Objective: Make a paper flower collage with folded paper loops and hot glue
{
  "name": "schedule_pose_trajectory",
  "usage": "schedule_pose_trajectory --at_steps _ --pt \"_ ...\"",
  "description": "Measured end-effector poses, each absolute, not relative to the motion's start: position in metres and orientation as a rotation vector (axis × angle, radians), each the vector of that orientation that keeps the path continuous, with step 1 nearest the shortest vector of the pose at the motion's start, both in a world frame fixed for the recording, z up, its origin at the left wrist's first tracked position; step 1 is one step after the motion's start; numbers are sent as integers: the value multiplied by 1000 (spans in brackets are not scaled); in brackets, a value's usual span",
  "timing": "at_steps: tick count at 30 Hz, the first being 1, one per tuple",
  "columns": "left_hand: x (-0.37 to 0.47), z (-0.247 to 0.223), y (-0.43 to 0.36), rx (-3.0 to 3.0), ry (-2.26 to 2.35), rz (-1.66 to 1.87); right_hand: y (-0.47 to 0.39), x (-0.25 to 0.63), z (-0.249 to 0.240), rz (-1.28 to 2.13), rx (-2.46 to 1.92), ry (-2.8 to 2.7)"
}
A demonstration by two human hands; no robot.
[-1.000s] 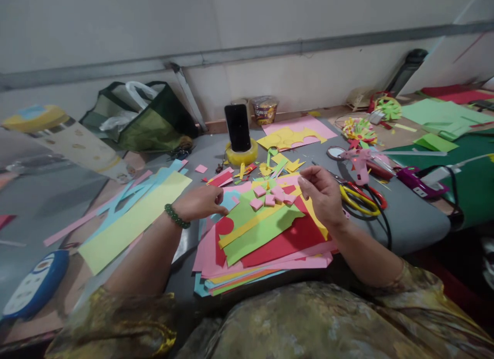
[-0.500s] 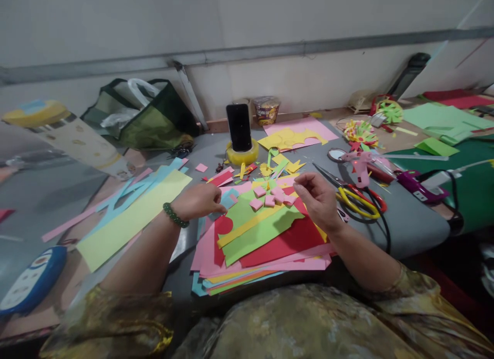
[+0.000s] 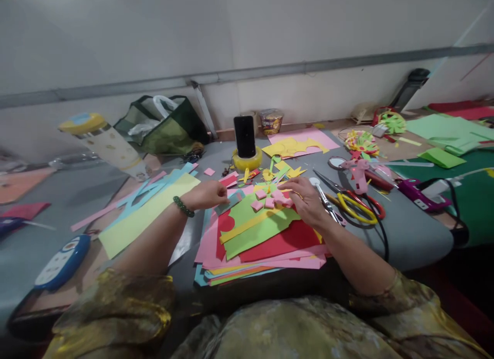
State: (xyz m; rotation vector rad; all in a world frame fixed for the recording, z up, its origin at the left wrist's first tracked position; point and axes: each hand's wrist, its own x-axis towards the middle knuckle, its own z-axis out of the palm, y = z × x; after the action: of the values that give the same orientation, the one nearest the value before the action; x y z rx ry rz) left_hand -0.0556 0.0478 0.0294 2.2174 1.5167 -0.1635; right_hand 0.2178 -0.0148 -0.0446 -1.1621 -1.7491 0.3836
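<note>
head view: your two hands are apart, one at each side of a stack of coloured paper (image 3: pixel 262 263). your left hand (image 3: pixel 204 195), a green bead bracelet (image 3: pixel 183 206) at its wrist, is curled with its fingertips just beside a small blue paper piece (image 3: pixel 232 199); the view does not show whether it pinches anything. your right hand (image 3: pixel 309 204) has thumb and fingers bent by the small pink squares (image 3: pixel 269 202), and whether one is gripped is hidden. those squares lie in a loose cluster on top of the stack, near a yellow strip (image 3: pixel 247 226) and a light green sheet (image 3: pixel 266 238), with a red sheet (image 3: pixel 297 240) beneath. beyond the stack, a phone (image 3: pixel 245 136) leans upright on a yellow tape roll (image 3: pixel 247 161). to your right lie yellow-handled scissors (image 3: pixel 360 209) near a pink glue gun (image 3: pixel 359 180). a pale yellow sheet (image 3: pixel 150 217) lies to your left.
</note>
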Motion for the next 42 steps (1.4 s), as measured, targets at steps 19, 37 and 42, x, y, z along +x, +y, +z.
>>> schedule_pose_trajectory --at_steps 19,37,42 --pt "-75 3 39 2182 1673 329 -5 218 -57 395 -1364 -2099" --pt "-74 1 37 2244 1809 495 -7 220 -44 393 -1217 -1400" --pt "-70 -3 34 2250 1607 264 -6 218 -45 441 -1202 -1371"
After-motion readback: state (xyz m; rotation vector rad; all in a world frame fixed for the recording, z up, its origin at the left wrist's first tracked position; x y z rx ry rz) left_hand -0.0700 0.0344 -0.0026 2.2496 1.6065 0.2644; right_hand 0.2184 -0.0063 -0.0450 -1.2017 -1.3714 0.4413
